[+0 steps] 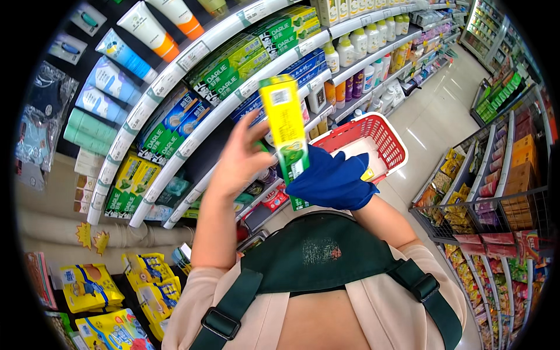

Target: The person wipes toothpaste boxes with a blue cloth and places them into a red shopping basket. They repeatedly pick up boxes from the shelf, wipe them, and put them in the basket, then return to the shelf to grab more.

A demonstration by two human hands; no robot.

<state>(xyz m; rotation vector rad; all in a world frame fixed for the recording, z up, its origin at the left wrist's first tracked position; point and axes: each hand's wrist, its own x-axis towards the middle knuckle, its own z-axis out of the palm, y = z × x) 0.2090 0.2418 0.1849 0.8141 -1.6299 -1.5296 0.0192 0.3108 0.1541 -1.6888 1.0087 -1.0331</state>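
Note:
A yellow and green toothpaste box (285, 116) stands tilted up in front of the shelves, its printed back with a barcode towards me. My right hand (334, 179), covered in dark blue fabric, grips its lower part; the fabric hides the fingers. Below the fabric shows another green carton end (299, 203), and I cannot tell if it is a separate box. My left hand (243, 155) is bare and slightly blurred, fingers apart, just left of the box and holding nothing. Behind the right hand is a red shopping basket (385, 146) with a white rim and something yellow inside.
Curved-looking shelves with price rails (197, 57) hold Darlie toothpaste cartons (236, 65), tubes (148, 30) and bottles (358, 41). Yellow snack bags (92, 282) hang at lower left. Wire-fronted snack racks (481, 197) line the right, across a tiled aisle (433, 113).

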